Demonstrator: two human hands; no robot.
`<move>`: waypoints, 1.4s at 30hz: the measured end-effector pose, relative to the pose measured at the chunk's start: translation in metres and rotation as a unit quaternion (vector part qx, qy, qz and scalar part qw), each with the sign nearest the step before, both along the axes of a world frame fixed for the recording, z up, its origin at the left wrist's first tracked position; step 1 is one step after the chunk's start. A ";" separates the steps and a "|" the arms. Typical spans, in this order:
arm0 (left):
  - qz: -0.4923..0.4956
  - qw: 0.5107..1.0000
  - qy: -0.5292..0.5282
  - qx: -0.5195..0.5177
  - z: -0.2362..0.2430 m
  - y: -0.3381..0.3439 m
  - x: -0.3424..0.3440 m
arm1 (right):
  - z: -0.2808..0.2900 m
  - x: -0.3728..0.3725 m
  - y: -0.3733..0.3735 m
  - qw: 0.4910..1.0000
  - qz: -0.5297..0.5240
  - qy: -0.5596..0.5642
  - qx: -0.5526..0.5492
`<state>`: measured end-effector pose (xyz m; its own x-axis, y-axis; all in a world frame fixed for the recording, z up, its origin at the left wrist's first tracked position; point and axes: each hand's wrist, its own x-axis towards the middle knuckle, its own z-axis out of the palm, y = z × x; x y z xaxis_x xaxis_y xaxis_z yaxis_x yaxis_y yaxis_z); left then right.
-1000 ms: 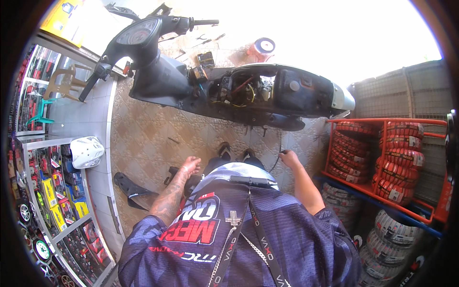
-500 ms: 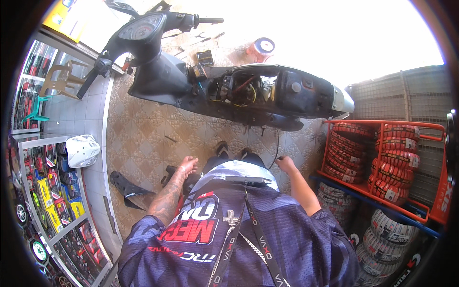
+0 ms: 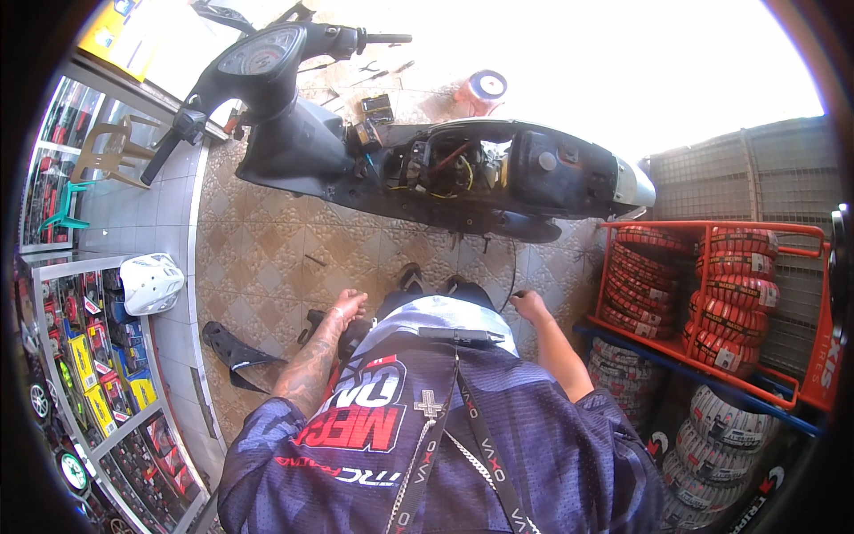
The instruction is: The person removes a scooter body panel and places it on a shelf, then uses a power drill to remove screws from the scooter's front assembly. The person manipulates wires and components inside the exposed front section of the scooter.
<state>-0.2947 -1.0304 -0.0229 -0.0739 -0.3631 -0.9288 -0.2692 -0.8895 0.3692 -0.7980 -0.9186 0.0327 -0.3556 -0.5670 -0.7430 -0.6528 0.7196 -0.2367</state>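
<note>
My left hand [image 3: 350, 305] hangs at my left side, its fingers curled into a loose fist, with nothing showing in it. On the other side, my right hand [image 3: 527, 305] is closed, fingertips beside a thin dark cable [image 3: 512, 271] that runs down from the scooter's underside. Whether the fingers grip that cable is too small to tell. In front of me stands a black scooter [image 3: 311, 151], handlebar to the left, its seat off. The open engine bay [image 3: 454, 169] shows wires and a yellow tube. Neither hand touches the scooter body.
A dark plastic panel [image 3: 238, 354] lies on the tiles at left, near a glass display case [image 3: 98, 356] and a white fairing piece [image 3: 151, 285]. Tyre racks [image 3: 689, 351] stand at right. Beyond the scooter are a battery [image 3: 377, 109], a round container [image 3: 485, 89] and scattered tools.
The whole view shifts very slightly. Both hands keep nearly the same place and pose, and the scooter has not moved.
</note>
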 end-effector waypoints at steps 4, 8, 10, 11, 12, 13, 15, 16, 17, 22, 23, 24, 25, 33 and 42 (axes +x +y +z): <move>0.011 1.000 0.017 0.000 -0.002 0.000 0.003 | 0.002 0.003 0.001 1.000 -0.010 -0.018 -0.009; 0.006 1.000 0.014 -0.002 -0.004 0.000 0.004 | 0.000 0.006 0.002 1.000 -0.010 -0.021 -0.007; 0.008 1.000 0.011 -0.004 -0.003 0.000 0.004 | -0.002 0.007 0.003 1.000 -0.007 -0.014 -0.005; 0.011 1.000 0.009 -0.004 -0.003 0.001 0.005 | -0.003 0.008 0.002 1.000 -0.006 -0.007 -0.001; 0.013 1.000 -0.002 0.000 -0.002 0.001 0.005 | -0.003 0.009 0.002 1.000 -0.006 0.001 0.007; 0.012 1.000 0.005 -0.005 -0.001 0.001 0.005 | -0.004 0.010 0.002 1.000 -0.002 -0.009 0.000; 0.010 1.000 -0.004 -0.005 0.001 0.003 0.005 | -0.004 0.012 0.000 1.000 0.002 -0.017 -0.002; 0.008 1.000 0.001 -0.008 0.002 0.003 0.006 | -0.004 0.012 -0.001 1.000 0.006 -0.023 -0.009; 0.008 1.000 0.002 -0.009 0.003 0.004 0.006 | -0.004 0.013 -0.002 1.000 0.007 -0.022 -0.011; 0.010 1.000 0.001 -0.014 0.004 0.007 0.009 | -0.004 0.014 -0.009 1.000 0.013 -0.022 0.009; 0.014 1.000 0.000 -0.013 0.003 0.008 0.009 | -0.004 0.014 -0.010 1.000 0.024 -0.017 0.002; 0.018 1.000 -0.009 -0.009 0.002 0.008 0.009 | -0.005 0.014 -0.010 0.999 0.034 -0.013 -0.005; 0.019 1.000 -0.003 -0.012 0.002 0.009 0.009 | -0.004 0.013 -0.011 0.999 0.032 -0.017 -0.006; 0.030 0.999 -0.009 -0.014 -0.002 0.013 0.009 | 0.008 0.010 -0.023 0.999 0.031 -0.020 0.010; 0.042 0.999 -0.012 -0.006 0.002 0.013 0.007 | 0.006 0.010 -0.029 0.999 0.046 -0.013 0.012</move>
